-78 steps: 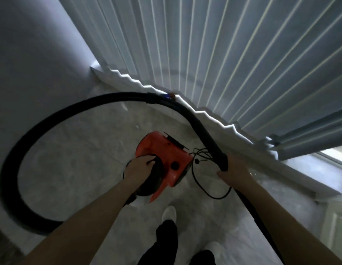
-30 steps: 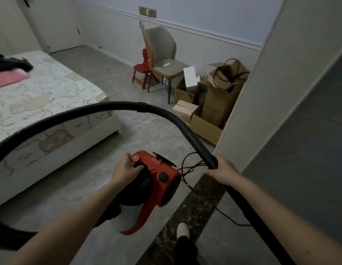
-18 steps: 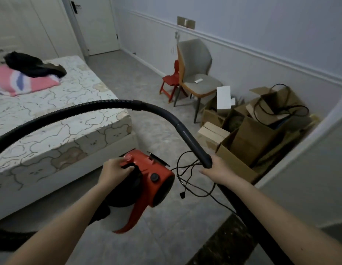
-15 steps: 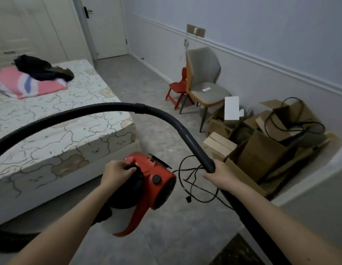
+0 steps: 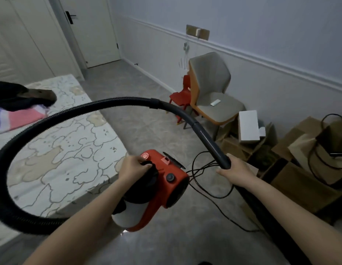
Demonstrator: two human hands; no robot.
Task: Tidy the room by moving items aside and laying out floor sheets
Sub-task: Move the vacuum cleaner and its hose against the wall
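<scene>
I carry a red and black vacuum cleaner off the floor. My left hand grips its black top handle. A black ribbed hose loops from the left up and over to a dark rigid tube. My right hand holds the lower end of that tube; the rest of the wand runs down under my right forearm. The thin black power cord dangles in loops between the two hands and trails on the grey floor.
A bed with a patterned cover lies at the left, with a pink blanket and dark clothes on it. A grey chair and small red chair stand by the right wall. Cardboard boxes pile up at the right. A white door is at the back.
I have turned from the window blinds and walked through a doorway into the bedroom with the vacuum. The bed, chair and boxes have come closer. Both grips are unchanged.
</scene>
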